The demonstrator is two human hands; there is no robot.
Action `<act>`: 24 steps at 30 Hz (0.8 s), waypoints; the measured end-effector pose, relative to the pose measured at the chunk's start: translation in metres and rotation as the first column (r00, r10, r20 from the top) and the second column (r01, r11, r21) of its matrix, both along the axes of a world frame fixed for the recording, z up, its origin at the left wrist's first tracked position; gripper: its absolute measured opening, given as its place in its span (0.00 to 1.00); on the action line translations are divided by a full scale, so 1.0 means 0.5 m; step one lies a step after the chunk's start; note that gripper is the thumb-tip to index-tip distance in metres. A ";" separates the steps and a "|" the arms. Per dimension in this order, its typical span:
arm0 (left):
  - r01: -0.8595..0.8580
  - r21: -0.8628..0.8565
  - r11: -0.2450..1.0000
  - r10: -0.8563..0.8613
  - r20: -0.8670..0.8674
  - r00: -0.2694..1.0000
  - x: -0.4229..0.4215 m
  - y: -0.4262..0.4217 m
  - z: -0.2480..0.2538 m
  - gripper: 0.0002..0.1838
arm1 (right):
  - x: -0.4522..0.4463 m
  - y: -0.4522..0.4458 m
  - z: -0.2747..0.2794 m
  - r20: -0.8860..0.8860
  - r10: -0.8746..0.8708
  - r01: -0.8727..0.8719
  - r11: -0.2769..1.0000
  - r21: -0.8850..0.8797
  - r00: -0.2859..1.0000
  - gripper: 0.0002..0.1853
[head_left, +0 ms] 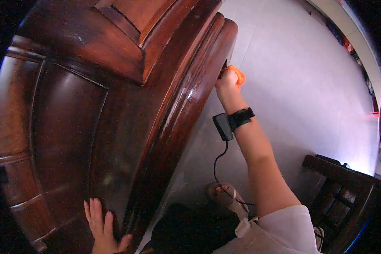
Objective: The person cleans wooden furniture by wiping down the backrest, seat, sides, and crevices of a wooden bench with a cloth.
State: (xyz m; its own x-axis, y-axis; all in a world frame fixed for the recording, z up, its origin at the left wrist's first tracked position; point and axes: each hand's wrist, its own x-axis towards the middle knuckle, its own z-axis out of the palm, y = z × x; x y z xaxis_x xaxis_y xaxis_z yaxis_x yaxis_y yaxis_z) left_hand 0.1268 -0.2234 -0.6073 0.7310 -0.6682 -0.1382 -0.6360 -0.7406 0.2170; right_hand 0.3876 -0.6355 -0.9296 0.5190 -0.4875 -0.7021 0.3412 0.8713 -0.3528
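My right hand (227, 81) reaches forward with its fingers wrapped round an orange cloth (240, 77). It is at the edge of a dark, polished piece of wooden furniture (114, 139), partly tucked against the underside of its rounded rim (190, 91). The fingertips are hidden there. Lower down, my left hand (101, 228) lies on the wooden surface with its fingers stretched out and nothing in them. A black strap with a small dark box (223, 127) sits on my right wrist, and a cable runs from it towards my body.
Pale grey floor (300, 84) stretches to the right of the furniture. A dark wooden stool or chair (343, 182) stands at the lower right. My sandalled foot (220, 190) is below the cable. Assorted items line the far right edge.
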 end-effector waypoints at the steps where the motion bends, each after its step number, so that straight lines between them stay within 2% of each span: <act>1: -0.037 0.047 0.998 0.037 -0.005 0.999 -0.006 0.002 -0.004 0.42 | -0.013 0.004 0.072 0.013 0.025 -0.026 0.999 0.032 1.000 0.22; 3: -0.072 0.090 0.993 0.073 -0.010 0.997 0.001 0.010 -0.009 0.43 | -0.020 0.018 0.132 0.046 0.065 -0.068 0.996 0.065 0.997 0.24; 7: -0.047 0.052 0.998 0.046 0.006 0.999 0.002 -0.004 -0.012 0.42 | -0.012 0.049 0.155 0.135 0.070 -0.077 0.996 0.047 0.988 0.23; 12: -0.085 -0.010 0.996 0.085 0.038 0.996 0.017 0.004 0.011 0.42 | -0.036 0.075 0.232 0.200 0.123 -0.115 0.992 -0.052 0.972 0.22; 14: -0.040 0.004 0.999 0.040 -0.010 0.999 0.006 -0.026 -0.003 0.36 | -0.059 0.043 0.265 0.205 0.166 -0.148 0.984 -0.099 0.965 0.21; 16: -0.055 -0.029 0.998 0.055 -0.011 0.998 0.005 -0.026 0.001 0.36 | -0.100 0.035 0.301 0.187 0.209 -0.186 0.973 -0.134 0.960 0.21; 18: -0.053 -0.102 0.993 0.056 0.026 0.998 0.014 -0.029 -0.001 0.37 | -0.126 0.023 0.355 0.213 0.515 -0.474 0.854 -0.214 0.831 0.22; 19: -0.065 -0.083 0.994 0.069 0.037 0.997 0.013 -0.032 0.001 0.37 | -0.122 0.000 0.314 0.201 0.579 -0.508 0.802 -0.314 0.790 0.23; 20: -0.074 -0.081 0.994 0.077 0.027 0.997 0.024 -0.050 0.000 0.37 | -0.124 -0.026 0.277 0.194 0.585 -0.517 0.799 -0.308 0.788 0.23; 22: -0.067 -0.079 0.995 0.071 0.048 0.996 0.036 -0.081 0.003 0.37 | -0.148 -0.059 0.223 -0.153 0.698 -0.627 0.497 -0.600 0.700 0.23; 23: -0.075 -0.087 0.993 0.080 0.049 0.996 0.037 -0.092 0.007 0.37 | -0.189 -0.029 0.269 -0.210 0.741 -0.675 0.405 -0.616 0.637 0.23; 24: -0.080 -0.089 0.993 0.082 0.025 0.996 0.036 -0.091 0.002 0.37 | -0.220 -0.019 0.251 -0.212 0.818 -0.705 0.295 -0.645 0.535 0.23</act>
State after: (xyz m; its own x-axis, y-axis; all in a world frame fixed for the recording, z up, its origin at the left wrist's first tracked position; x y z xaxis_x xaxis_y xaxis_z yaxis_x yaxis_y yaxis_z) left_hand 0.1446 -0.2690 -0.6060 0.7860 -0.6154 -0.0597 -0.5816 -0.7687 0.2662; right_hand 0.2776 -0.6451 -0.8041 0.9480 -0.0668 -0.3110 -0.2677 0.3610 -0.8933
